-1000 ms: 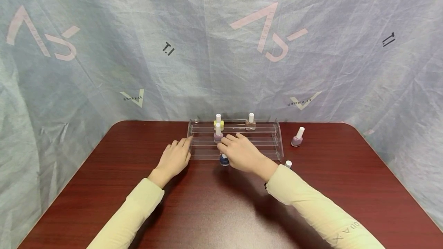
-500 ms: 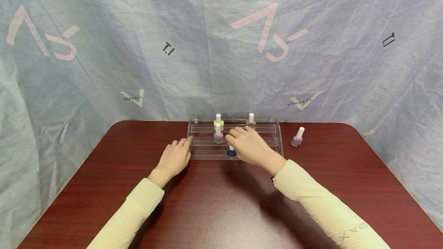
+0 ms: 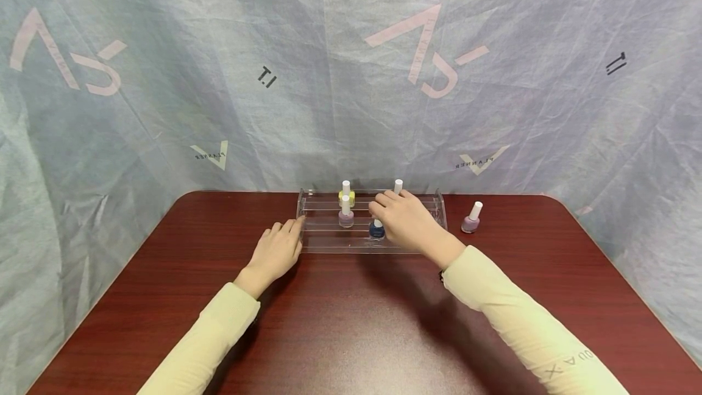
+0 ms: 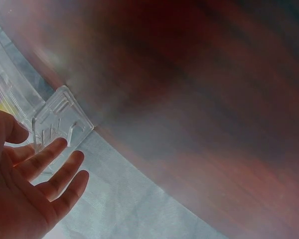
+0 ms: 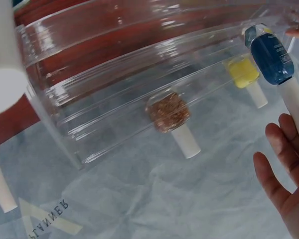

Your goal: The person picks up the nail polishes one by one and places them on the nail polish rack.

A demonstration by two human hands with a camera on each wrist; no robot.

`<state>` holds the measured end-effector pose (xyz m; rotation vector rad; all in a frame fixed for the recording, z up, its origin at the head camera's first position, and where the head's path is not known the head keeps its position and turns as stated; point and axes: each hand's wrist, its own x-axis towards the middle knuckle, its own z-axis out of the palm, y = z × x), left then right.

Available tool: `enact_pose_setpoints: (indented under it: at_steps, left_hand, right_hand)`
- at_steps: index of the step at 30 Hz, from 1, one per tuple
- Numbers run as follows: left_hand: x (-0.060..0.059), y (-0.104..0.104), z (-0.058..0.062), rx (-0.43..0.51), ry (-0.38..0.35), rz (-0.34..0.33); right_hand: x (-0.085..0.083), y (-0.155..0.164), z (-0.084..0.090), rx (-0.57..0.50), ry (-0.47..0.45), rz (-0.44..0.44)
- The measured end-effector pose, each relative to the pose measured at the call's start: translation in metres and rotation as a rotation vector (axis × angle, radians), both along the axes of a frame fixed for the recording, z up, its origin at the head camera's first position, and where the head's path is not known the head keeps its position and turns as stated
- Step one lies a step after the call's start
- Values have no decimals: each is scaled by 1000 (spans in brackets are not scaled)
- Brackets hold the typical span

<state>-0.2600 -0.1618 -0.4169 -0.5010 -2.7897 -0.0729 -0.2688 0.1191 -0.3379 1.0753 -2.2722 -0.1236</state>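
A clear tiered rack (image 3: 329,242) stands at the back of the dark red table (image 3: 351,328). On it are a yellow bottle (image 3: 346,195), a mauve bottle (image 3: 345,216) and a glitter bottle (image 5: 168,112), whose cap shows behind my right hand. My right hand (image 3: 404,218) holds a dark blue bottle (image 3: 376,230) by its white cap over the rack's middle step. In the right wrist view the blue bottle (image 5: 271,55) is seen through the rack's plastic (image 5: 89,114). My left hand (image 3: 276,250) lies flat on the table, its fingertips (image 4: 65,149) at the rack's left end (image 4: 60,119).
Another mauve bottle (image 3: 471,218) stands on the table to the right of the rack. A wrinkled pale blue cloth (image 3: 351,78) hangs as a wall right behind the table. Both of my arms wear cream sleeves (image 3: 526,334).
My right hand has lifted the blue bottle from the table in front of the rack and carried it back and to the right, onto the rack's steps. The left hand has not moved.
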Motion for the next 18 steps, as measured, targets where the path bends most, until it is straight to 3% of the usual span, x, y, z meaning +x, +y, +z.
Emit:
enact_pose_setpoints:
  at_steps: [18]
  left_hand:
    - [1, 0, 1, 5, -8, -3]
  right_hand:
    - [-18, 20, 9, -31, -12, -72]
